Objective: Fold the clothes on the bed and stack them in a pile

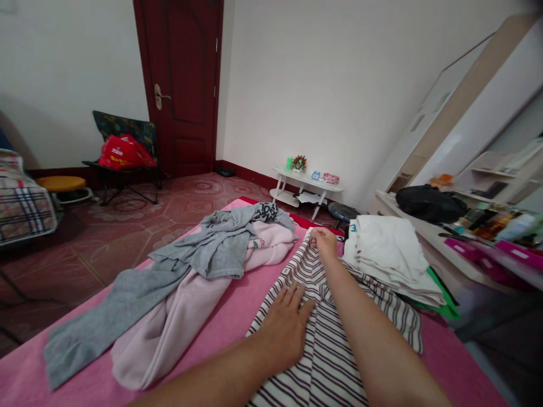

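Note:
A black-and-white striped shirt [326,350] lies on the pink bed cover [229,333], one sleeve spread out to the right. My left hand [288,322] rests flat on the shirt, fingers stretched out. Farther up, my right hand [324,242] pinches the shirt's far edge near its collar end. To the left lie a grey long-sleeved top [169,265] and a pale pink top [186,316], loosely heaped together. On the right sits a stack of folded white clothes [386,254] with a green piece beneath it.
A dresser [424,237] with a black bag [430,203] and bottles borders the bed at right. Beyond the bed stands a small white table [307,182]. A folding chair [127,127] holding a red bag [126,152] is by the dark red door [186,85].

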A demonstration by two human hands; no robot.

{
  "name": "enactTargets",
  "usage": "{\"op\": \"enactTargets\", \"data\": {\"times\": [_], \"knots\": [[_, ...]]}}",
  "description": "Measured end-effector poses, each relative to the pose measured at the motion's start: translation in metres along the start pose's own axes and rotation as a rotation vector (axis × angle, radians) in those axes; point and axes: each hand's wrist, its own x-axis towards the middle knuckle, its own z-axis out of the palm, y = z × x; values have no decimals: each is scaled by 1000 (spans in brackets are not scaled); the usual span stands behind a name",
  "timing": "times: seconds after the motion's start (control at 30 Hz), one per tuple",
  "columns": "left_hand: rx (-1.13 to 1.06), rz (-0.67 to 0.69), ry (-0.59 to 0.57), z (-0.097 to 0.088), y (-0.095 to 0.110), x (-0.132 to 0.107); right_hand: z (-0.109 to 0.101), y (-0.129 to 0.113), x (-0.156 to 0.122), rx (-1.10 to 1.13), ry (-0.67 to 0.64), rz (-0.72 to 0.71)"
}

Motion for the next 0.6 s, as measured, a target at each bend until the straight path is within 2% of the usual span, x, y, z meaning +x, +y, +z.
{"op": "enactTargets", "data": {"times": [0.07,0.13,0.23,0.3,0.43,0.53,0.6], "knots": [[1,-19,3,3,0,0,10,-1,1,61,15,4],[5,-31,0,5,0,1,21,-1,-3,109,-28,14],[21,-51,-11,5,0,1,33,-2,-18,145,-182,18],[36,-53,-22,3,0,1,31,-5,-28,144,-268,-1],[72,-45,-28,3,0,1,3,-13,-53,58,-306,-98],[98,-41,-19,5,0,1,-32,-10,-80,-229,-465,-297],[108,-36,-7,6,-1,1,-60,-4,-97,-432,-573,-377]]}}
